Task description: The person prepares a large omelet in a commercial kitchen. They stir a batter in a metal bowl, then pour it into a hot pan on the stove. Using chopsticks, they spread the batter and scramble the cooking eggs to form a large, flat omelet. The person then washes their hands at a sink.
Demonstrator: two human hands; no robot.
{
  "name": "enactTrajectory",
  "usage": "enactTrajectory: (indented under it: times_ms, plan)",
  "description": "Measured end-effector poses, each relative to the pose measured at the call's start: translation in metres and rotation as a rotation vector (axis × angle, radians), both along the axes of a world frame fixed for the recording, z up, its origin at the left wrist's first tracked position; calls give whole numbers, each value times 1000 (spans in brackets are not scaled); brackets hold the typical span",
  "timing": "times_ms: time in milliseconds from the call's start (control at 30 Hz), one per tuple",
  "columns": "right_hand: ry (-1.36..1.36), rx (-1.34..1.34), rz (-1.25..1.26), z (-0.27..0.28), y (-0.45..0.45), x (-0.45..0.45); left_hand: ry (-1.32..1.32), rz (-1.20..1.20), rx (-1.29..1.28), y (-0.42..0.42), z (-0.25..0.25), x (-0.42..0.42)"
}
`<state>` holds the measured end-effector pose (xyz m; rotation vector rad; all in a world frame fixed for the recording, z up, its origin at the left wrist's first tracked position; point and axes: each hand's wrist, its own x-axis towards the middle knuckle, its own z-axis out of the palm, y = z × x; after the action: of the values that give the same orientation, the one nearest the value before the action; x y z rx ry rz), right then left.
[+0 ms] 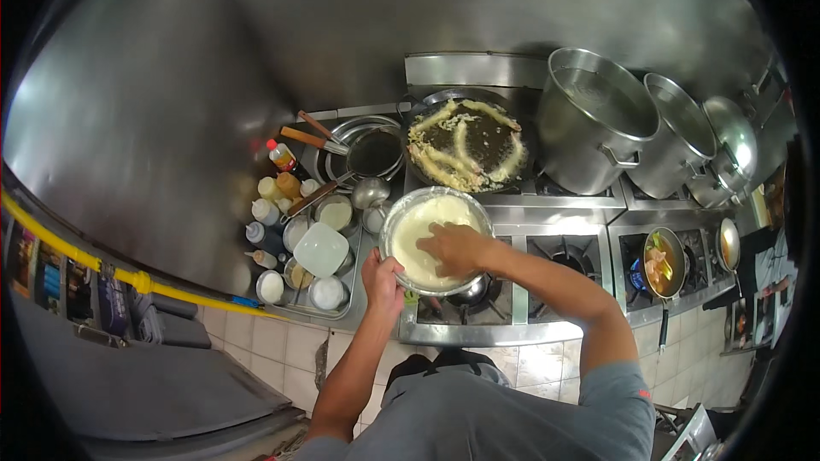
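Observation:
My left hand (384, 278) grips the near left rim of a round metal bowl (389, 230), with the thumb over the edge. Pale, creamy batter (410, 246) fills much of the bowl. Over the batter, my right hand (458, 248) reaches in with bent fingers, and its fingertips are at or in the surface. Whether it pinches anything is hidden. Just beyond the bowl, a wide dark pan (471, 95) of oil stands on the stove. Several long battered pieces (461, 144) and loose batter bits float in it.
Tall metal stockpots (570, 153) stand right of the oil pan. A frying pan of food (663, 262) sits over a blue flame farther right. At left are strainers (375, 150), squeeze bottles (264, 211) and a tray (333, 314) holding containers and a white bowl (320, 250).

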<state>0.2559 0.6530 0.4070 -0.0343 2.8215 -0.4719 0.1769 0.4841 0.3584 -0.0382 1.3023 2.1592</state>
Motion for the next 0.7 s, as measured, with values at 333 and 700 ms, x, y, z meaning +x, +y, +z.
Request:
enactTrajectory:
  times_ms: [333,700]
  plan:
    - [152,29,-94,35,83,-108,-7,30,-1,93,24,-107]
    - [190,120,-117,99,163,-216,155,-80,-40,176,60,-228]
